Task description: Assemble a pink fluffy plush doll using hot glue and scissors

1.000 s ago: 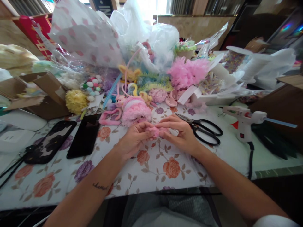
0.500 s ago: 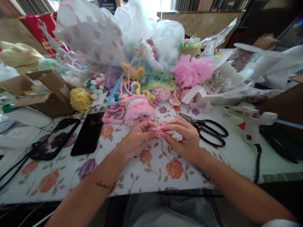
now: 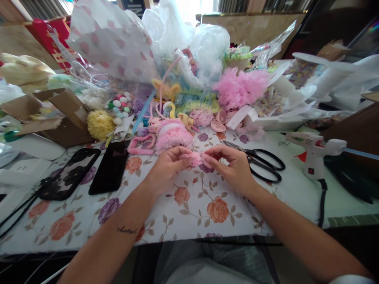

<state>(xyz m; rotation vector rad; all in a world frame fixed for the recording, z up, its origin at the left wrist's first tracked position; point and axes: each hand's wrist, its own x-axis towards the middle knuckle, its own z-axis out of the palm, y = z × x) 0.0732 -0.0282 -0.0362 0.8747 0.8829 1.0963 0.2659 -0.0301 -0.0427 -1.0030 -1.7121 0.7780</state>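
A small fluffy pink piece [image 3: 196, 159] is held between my two hands, above the floral tablecloth [image 3: 168, 205]. My left hand [image 3: 170, 167] pinches its left side between thumb and fingers. The right side is pinched by my right hand [image 3: 231, 167], fingertips and thumb together. Just behind my left hand lies a larger pink fluffy item [image 3: 174, 136] with a pale band and a small doll-like face beside it. Black-handled scissors [image 3: 257, 159] lie right beside my right hand.
Two phones [image 3: 109, 167] [image 3: 71, 173] lie at the left, near an open cardboard box [image 3: 59, 118]. A white glue gun [image 3: 314, 154] stands at the right. Plastic bags [image 3: 112, 43], pink tulle [image 3: 239, 86] and a yellow pompom [image 3: 100, 125] are heaped along the back.
My hands have moved slightly apart, and the fingers of my right hand have shifted from reaching over the pink piece to pinching its right edge.
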